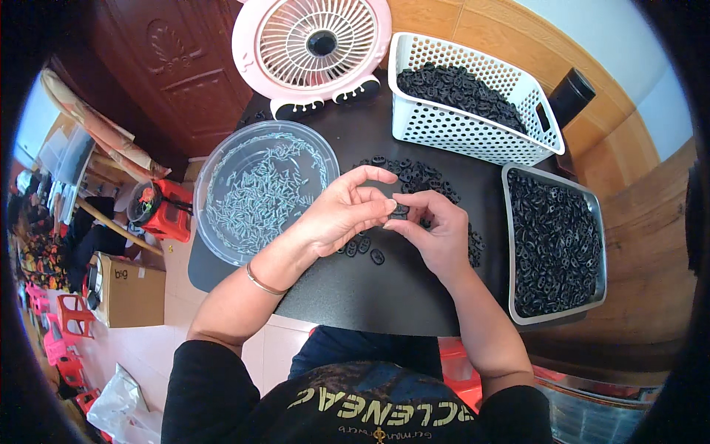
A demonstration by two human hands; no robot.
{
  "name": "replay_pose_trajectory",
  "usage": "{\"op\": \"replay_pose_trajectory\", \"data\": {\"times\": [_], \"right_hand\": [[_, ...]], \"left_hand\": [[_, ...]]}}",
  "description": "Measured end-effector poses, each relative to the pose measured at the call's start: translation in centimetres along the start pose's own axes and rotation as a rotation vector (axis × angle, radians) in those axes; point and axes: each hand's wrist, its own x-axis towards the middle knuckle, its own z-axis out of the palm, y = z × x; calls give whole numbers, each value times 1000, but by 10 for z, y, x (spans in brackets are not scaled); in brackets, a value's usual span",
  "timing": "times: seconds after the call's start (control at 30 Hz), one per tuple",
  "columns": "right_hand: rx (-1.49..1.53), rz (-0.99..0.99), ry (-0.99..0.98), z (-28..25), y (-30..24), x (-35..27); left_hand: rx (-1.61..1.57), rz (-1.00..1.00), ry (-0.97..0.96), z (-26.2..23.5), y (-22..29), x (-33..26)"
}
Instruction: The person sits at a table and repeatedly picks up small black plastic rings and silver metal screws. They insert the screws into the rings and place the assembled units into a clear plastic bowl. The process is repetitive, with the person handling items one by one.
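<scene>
My hands meet above the middle of the dark table. A small black oval plastic piece (399, 212) is pinched between the thumb and forefinger of my right hand (438, 231). Thumb and fingers of my left hand (344, 213) are closed at the left edge of that piece; what they hold is hidden. Just beyond my hands lies a loose pile of similar black pieces (418, 175), and a few single ones (377, 257) rest nearer me. Left of my left hand stands a clear round tub (210, 159) with many small silvery screws (255, 196).
A white perforated basket (473, 148) of black pieces stands at the far right. Nearer, a metal tray (512, 244) is full of them. A pink fan (322, 44) stands at the back. On the floor to the left are a cardboard box (134, 292) and red stools (74, 314).
</scene>
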Motion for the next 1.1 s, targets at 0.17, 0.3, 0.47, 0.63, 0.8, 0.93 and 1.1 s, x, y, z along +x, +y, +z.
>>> {"op": "replay_pose_trajectory", "data": {"times": [0.17,0.3,0.47,0.63,0.8,0.93,1.1], "right_hand": [[62,67,-10,0,3,-1],[47,70,2,-1,3,-1],[49,57,27,3,0,-1],[160,104,-10,2,0,1],[22,55,-9,0,2,1],[-65,4,26,1,-2,1],[82,47,12,3,0,-1]], "left_hand": [[19,-24,0,0,1,0],[22,-34,-32,-2,0,1],[-8,-13,-9,-2,-1,0],[1,14,-12,1,4,-1],[53,22,-11,0,1,0],[97,28,-45,-5,1,-1],[67,49,-45,-4,3,0]]}}
